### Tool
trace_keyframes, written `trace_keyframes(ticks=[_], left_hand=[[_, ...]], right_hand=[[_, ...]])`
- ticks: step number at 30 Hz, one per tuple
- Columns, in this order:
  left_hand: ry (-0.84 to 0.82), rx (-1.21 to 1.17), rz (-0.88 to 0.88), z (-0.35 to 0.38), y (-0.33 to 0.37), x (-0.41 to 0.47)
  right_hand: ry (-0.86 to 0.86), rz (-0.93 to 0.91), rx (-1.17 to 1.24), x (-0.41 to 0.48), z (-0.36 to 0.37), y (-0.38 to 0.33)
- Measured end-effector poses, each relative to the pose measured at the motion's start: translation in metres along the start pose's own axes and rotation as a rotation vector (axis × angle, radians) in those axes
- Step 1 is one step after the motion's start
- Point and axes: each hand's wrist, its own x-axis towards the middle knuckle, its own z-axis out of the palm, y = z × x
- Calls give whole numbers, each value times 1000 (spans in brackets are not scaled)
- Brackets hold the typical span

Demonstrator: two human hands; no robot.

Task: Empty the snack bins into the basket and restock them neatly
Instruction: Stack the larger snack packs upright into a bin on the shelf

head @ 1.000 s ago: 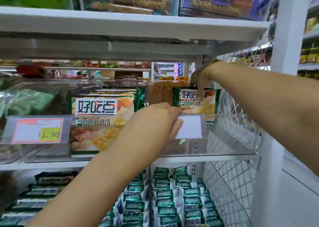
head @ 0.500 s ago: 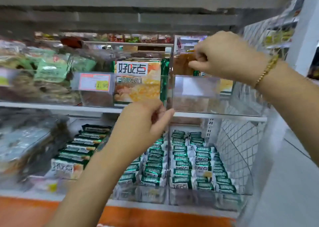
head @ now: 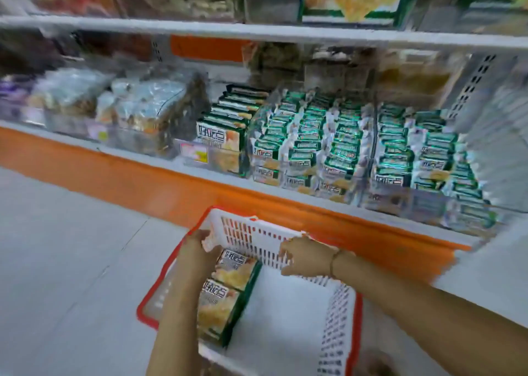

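At the basket's point(head: 338, 321) far left corner, the left hand point(head: 197, 251) is laid with fingers curled; through the blur it cannot be told whether a pack or the basket wall is gripped. Just right of that hand, two snack packs point(head: 228, 293) are stacked along the basket's left side. Against the basket's far wall, the right hand point(head: 305, 257) is held with fingers curled together, and nothing is seen in it. Beyond the basket, green packs are ranged in the shelf bins point(head: 343, 144).
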Motion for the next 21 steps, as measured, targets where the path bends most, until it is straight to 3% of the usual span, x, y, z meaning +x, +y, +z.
trace_keyframes(ticks=[5, 9, 15, 21], left_hand=[[80, 53, -237, 2, -78, -12], [110, 59, -220, -5, -100, -9], [71, 98, -204, -5, -113, -12], [31, 79, -172, -13, -124, -6]], right_hand=[[-130, 380, 686, 71, 79, 7], [-148, 555, 1199, 99, 130, -15], [-255, 700, 1414, 128, 194, -62], [-208, 755, 1821, 141, 209, -86]])
